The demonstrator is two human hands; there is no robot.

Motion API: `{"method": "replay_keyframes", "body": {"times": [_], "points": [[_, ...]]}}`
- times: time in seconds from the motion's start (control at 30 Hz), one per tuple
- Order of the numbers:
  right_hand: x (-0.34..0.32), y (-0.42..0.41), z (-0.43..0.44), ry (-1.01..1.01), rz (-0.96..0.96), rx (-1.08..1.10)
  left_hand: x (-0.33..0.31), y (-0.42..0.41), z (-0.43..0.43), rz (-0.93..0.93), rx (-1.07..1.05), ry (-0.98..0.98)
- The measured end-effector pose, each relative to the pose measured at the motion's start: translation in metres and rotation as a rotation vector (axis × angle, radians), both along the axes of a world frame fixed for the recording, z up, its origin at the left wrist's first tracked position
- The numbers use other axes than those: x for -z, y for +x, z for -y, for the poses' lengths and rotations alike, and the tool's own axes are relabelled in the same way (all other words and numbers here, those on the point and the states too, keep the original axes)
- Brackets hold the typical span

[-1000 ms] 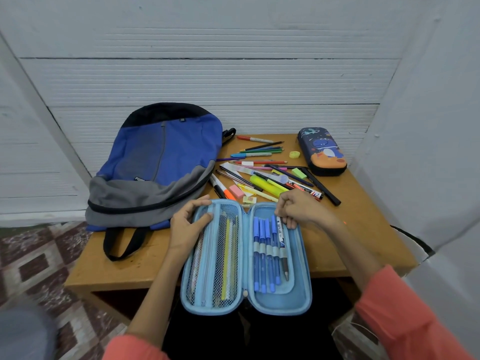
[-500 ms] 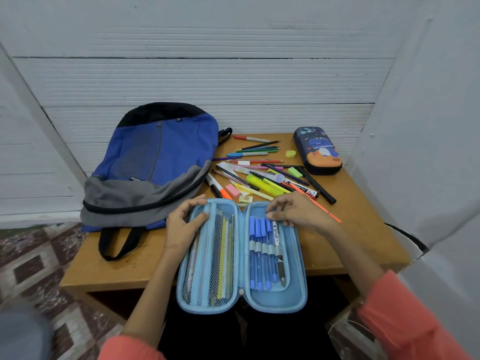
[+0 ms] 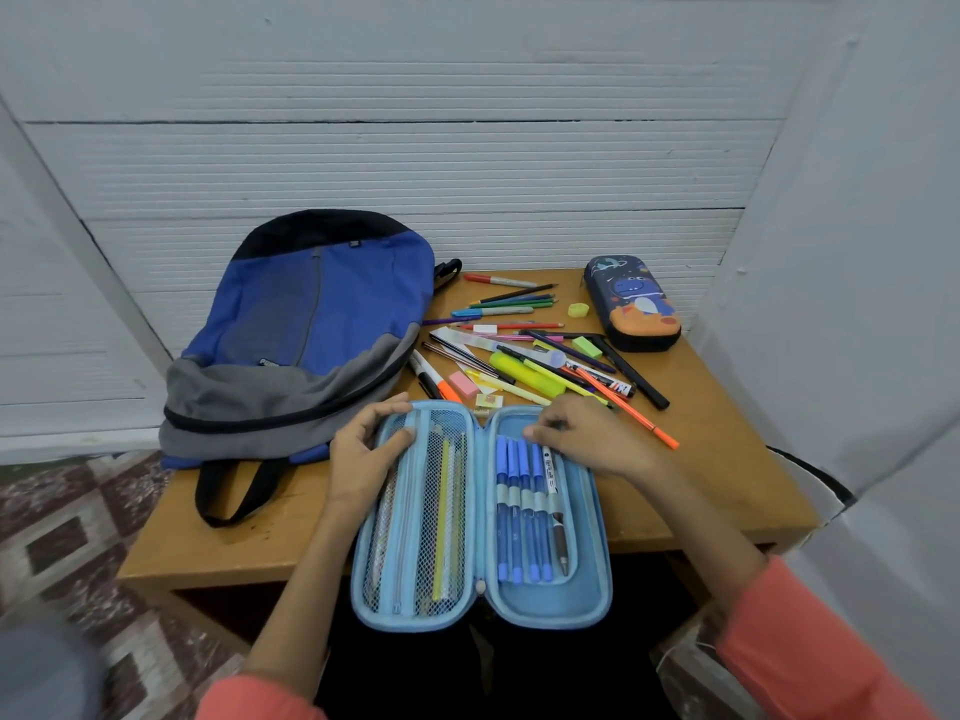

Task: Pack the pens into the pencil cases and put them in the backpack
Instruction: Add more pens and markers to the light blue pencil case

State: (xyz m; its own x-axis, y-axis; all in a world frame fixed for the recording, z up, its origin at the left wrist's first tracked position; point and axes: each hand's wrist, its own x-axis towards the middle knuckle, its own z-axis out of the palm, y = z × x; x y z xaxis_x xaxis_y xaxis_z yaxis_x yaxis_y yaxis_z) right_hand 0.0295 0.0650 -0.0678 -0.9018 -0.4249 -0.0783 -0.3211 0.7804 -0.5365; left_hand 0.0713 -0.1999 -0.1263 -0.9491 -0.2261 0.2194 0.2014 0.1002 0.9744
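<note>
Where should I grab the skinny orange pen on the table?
Pinch the orange pen near its free lower end, coming from above on the right. That end lies flat on bare table; the other end runs into the pile of pens.

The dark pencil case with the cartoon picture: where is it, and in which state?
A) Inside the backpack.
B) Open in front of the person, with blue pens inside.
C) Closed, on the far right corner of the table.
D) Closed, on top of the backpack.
C: the dark pencil case lies shut on the far right corner of the table, beside the loose pens.
</note>
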Motion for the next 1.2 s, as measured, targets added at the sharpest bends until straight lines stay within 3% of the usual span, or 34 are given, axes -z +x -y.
{"method": "replay_keyframes", "body": {"times": [0.13,0.3,0.37,0.43,0.6,0.73,0.97,1.07,1.2], "points": [[0.003,-0.005,0.002,-0.056,0.067,0.061,-0.002,0.002,-0.001,0.006,0.002,0.012],[-0.005,-0.001,0.002,-0.5,0.406,0.182,-0.001,0.001,0.0,0.01,-0.001,-0.007],[-0.004,0.003,0.002,-0.723,0.485,0.168,0.0,0.001,0.0,0.015,0.006,-0.018],[0.0,0.006,0.001,-0.821,0.512,0.121,-0.002,0.0,0.0,0.026,0.036,-0.026],[0.004,0.016,0.01,-0.7,0.437,0.082,-0.018,-0.003,-0.004,0.174,0.122,-0.018],[0.014,0.019,0.028,-0.581,0.266,0.102,-0.042,-0.004,-0.018,0.262,0.112,-0.074],[0.033,0.014,0.038,-0.48,0.125,0.201,-0.029,-0.003,-0.028,0.222,0.015,-0.438],[0.025,0.011,0.035,-0.509,0.123,0.174,-0.026,-0.002,-0.028,0.23,0.013,-0.41],[0.007,-0.017,0.02,-0.579,-0.087,0.353,-0.023,0.003,-0.03,0.249,-0.019,-0.32]]}}
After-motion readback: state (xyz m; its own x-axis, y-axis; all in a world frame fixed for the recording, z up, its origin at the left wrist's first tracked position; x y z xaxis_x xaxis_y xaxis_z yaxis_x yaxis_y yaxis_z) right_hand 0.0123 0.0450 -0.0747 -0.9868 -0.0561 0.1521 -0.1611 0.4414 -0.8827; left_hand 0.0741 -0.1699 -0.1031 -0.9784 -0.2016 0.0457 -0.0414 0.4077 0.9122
